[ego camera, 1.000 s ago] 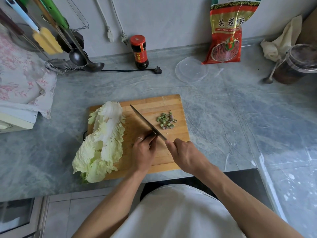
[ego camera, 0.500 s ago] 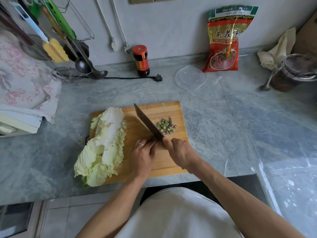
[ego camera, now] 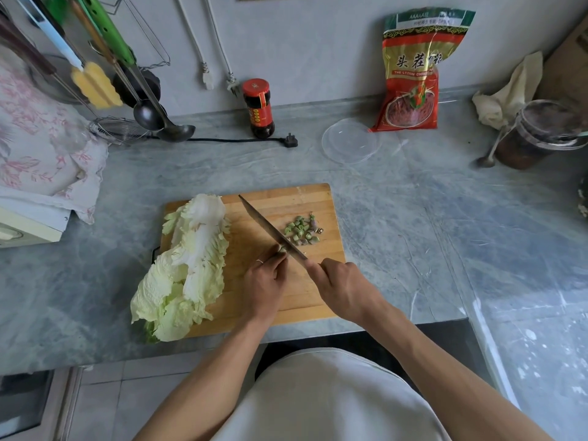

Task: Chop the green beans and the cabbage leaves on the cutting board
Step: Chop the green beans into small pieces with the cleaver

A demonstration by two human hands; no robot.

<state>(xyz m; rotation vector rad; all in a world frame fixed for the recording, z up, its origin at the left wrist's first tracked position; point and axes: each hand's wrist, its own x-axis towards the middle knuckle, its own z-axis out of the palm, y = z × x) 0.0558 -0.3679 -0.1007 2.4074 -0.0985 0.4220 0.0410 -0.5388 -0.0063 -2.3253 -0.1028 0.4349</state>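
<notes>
A wooden cutting board (ego camera: 305, 198) lies on the grey counter. Pale cabbage leaves (ego camera: 187, 265) cover its left side and hang over the near-left edge. A small heap of chopped green bean pieces (ego camera: 302, 230) sits at the right of the board. My right hand (ego camera: 342, 286) grips the handle of a long knife (ego camera: 270, 232), whose blade slants away to the upper left. My left hand (ego camera: 264, 281) pinches a short stub of green bean (ego camera: 282, 248) at its fingertips, pressed right against the blade's left face.
A dark sauce bottle (ego camera: 258, 108), a black plug and cord (ego camera: 291, 142), a clear lid (ego camera: 350, 141) and a red snack bag (ego camera: 412, 71) stand along the back. A jar with a spoon (ego camera: 537, 135) is at the right. Ladles (ego camera: 152, 113) and a floral cloth (ego camera: 41, 148) are at the left.
The knife rose slightly half a second ago and now rests low against the bean stub again. Both hands have stayed together at the middle of the board. The camera tilted a little.
</notes>
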